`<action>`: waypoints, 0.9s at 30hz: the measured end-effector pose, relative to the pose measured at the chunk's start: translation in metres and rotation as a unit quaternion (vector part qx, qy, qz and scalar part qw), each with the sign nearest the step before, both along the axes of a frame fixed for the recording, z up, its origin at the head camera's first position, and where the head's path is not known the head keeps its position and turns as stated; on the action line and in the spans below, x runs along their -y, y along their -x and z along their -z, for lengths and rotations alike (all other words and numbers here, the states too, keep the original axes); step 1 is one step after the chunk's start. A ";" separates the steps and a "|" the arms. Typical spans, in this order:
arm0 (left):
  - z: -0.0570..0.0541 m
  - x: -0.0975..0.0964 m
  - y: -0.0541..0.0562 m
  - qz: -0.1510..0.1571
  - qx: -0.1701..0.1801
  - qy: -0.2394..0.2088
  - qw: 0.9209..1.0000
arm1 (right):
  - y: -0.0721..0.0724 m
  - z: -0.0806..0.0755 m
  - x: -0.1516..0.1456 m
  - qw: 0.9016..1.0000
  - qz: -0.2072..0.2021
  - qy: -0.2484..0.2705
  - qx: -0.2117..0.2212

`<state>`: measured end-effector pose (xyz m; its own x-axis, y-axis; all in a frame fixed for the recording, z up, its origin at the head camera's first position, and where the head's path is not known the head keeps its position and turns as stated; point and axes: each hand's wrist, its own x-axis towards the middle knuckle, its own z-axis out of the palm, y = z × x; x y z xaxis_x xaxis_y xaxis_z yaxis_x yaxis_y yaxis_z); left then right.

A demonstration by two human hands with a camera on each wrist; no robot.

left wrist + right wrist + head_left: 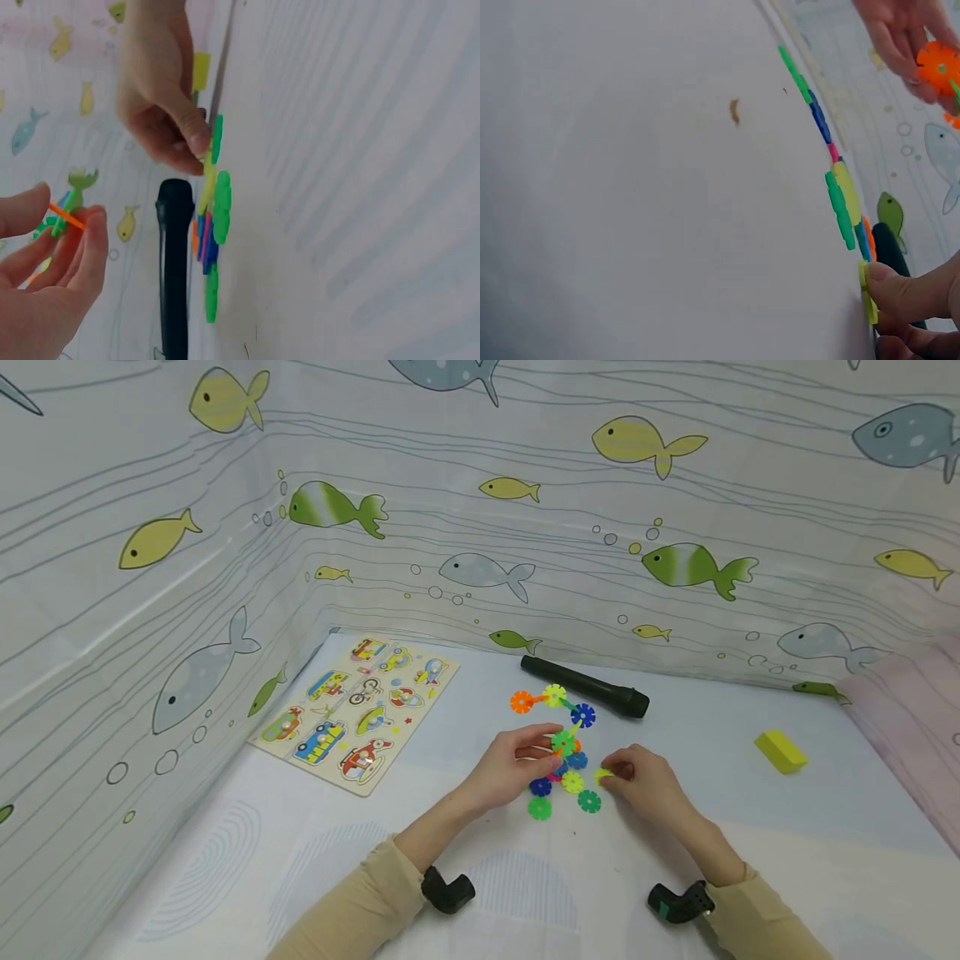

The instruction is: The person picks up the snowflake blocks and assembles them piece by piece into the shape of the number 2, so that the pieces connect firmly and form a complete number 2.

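Sleeves: tan, at the bottom of the frame, with a black thing by each wrist.
Loose discs: a little bunch of green, blue and yellow ones lies on the white table, just right of the middle, low down, between the hands.
Right hand: thumb and fingers pinch one yellow disc, right beside the bunch.
Left hand: thumb and fingers grip a bendy string of joined discs, up above the bunch.
Yellow block: on the right side.
Picture board: left of the middle.
Black microphone: behind the discs.
Fish cloth: across the top.
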<state>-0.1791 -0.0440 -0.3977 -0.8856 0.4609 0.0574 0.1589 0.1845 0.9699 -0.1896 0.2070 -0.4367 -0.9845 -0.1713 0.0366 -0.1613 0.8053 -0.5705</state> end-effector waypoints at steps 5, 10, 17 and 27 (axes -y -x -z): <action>0.000 -0.001 0.001 0.003 0.001 -0.002 1.000 | -0.003 -0.003 0.002 1.000 -0.012 -0.010 0.000; 0.000 -0.002 0.000 -0.005 0.011 -0.002 1.000 | -0.003 -0.006 0.005 1.000 -0.014 -0.008 0.010; 0.000 -0.001 -0.002 -0.023 0.010 -0.023 0.999 | -0.012 -0.021 0.014 0.993 -0.046 0.106 0.010; 0.002 -0.002 -0.001 -0.014 0.010 -0.059 0.998 | -0.030 -0.032 0.037 0.949 -0.080 0.288 0.102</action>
<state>-0.1782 -0.0424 -0.3995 -0.8995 0.4275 0.0908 0.1348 0.0736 0.9881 -0.1595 0.1703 -0.4042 -0.9443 -0.3285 -0.0188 -0.0945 0.3253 -0.9409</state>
